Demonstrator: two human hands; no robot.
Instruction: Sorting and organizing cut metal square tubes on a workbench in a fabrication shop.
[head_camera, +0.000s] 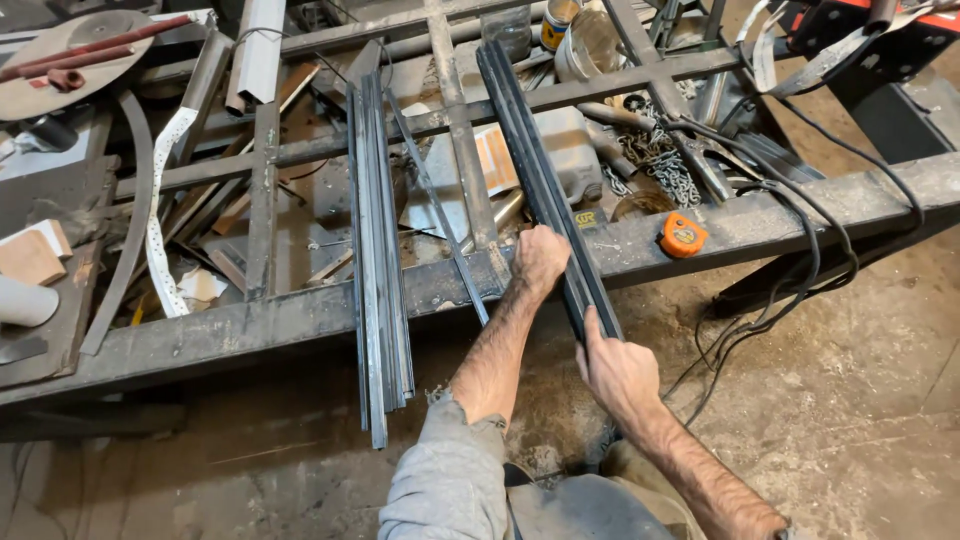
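Both hands on dark metal strips (545, 185) lying across steel frame (300, 320). Left hand (540, 260) clenched around strips mid-length; right hand (615, 365) gripping near end. Second bundle of strips (378, 250) already laid alongside, untouched. Orange tape measure (683, 235) idle on frame.

We are in a metal workshop: steel bars (378, 250) lie across a welded frame table (300, 310), with chain (660, 165), cables (800, 230) and a dusty concrete floor (850, 400).
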